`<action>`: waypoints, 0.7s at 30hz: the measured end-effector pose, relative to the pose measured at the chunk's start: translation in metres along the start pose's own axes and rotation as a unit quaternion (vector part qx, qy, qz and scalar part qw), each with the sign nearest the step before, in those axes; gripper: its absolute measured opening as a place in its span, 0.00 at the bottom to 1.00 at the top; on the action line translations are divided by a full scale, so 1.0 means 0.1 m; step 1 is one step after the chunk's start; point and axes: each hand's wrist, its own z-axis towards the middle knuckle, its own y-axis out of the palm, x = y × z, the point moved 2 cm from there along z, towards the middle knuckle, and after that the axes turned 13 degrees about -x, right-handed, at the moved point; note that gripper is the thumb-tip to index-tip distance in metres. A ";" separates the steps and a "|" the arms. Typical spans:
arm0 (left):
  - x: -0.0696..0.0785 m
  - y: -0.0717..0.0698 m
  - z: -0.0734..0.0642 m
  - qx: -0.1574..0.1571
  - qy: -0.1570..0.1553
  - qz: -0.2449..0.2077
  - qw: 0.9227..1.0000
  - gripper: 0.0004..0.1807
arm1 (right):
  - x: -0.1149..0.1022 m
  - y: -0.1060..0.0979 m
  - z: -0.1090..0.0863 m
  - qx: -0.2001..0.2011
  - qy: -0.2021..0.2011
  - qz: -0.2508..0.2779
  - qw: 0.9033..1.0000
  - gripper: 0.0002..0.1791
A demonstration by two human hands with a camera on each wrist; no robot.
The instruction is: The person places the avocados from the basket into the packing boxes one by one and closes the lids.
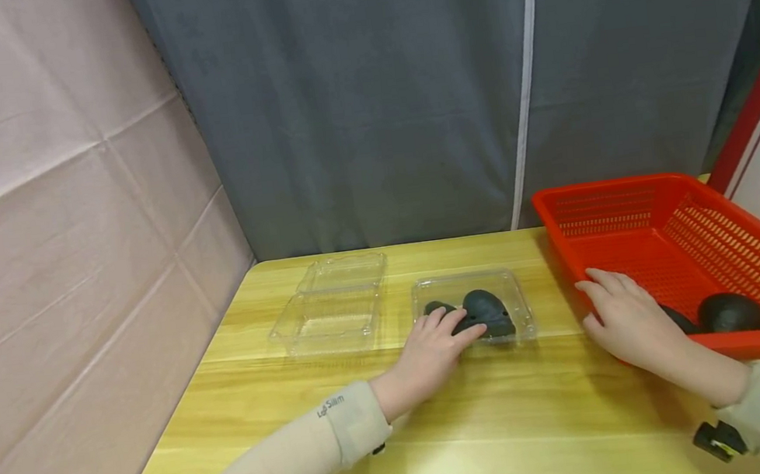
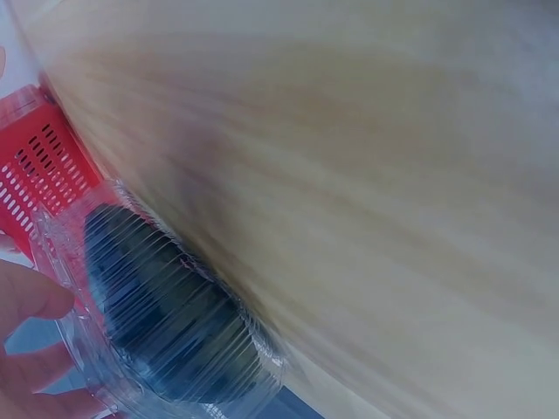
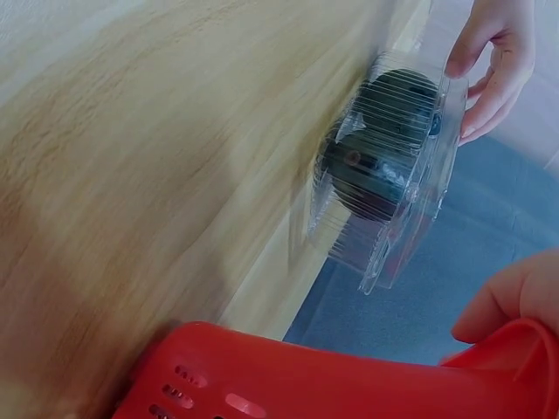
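A clear plastic clamshell box (image 1: 523,307) sits at the middle of the table with dark green avocados (image 1: 483,308) inside. My left hand (image 1: 430,350) lies over its near left part, with thumb and fingers spread; the right wrist view shows them right at the box's rim. Ribbed clear walls cover the avocado (image 2: 157,305) in the left wrist view. My right hand (image 1: 632,322) is over the left rim of a red plastic basket (image 1: 564,247), its fingers loosely bent and reaching past the rim. Behind that wrist, more avocados (image 1: 733,312) lie in the basket's near corner.
A second clear clamshell box (image 1: 329,317) stands unfolded to the left, its lid tipped back. Grey cloth (image 1: 365,106) hangs along the table's (image 1: 446,448) back edge. A pale cloth wall (image 1: 72,249) rises on the left.
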 end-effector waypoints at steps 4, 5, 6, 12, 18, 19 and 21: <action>-0.02 0.00 0.03 0.009 -0.004 -0.004 1.000 0.24 | 0.00 0.00 0.01 -0.028 0.017 0.018 0.999 0.26; -0.03 0.01 0.04 0.010 -0.004 -0.005 1.000 0.24 | 0.00 0.00 0.01 -0.036 0.021 0.022 0.999 0.27; -0.04 0.02 0.06 0.010 -0.005 -0.005 1.000 0.24 | 0.00 0.00 0.02 -0.043 0.025 0.026 0.998 0.28; -0.13 0.06 0.20 0.002 -0.018 -0.005 1.000 0.23 | 0.00 0.00 0.03 -0.062 0.037 0.030 0.997 0.29; -0.24 0.09 0.39 -0.014 -0.043 -0.020 0.999 0.22 | 0.00 0.00 0.02 -0.063 0.037 0.031 0.997 0.29; -0.26 0.10 0.42 -0.014 -0.047 -0.023 0.999 0.21 | 0.00 0.00 0.02 -0.063 0.037 0.031 0.997 0.29; -0.30 0.11 0.47 -0.018 -0.054 -0.032 0.998 0.21 | -0.01 0.00 0.02 -0.061 0.035 0.032 0.997 0.29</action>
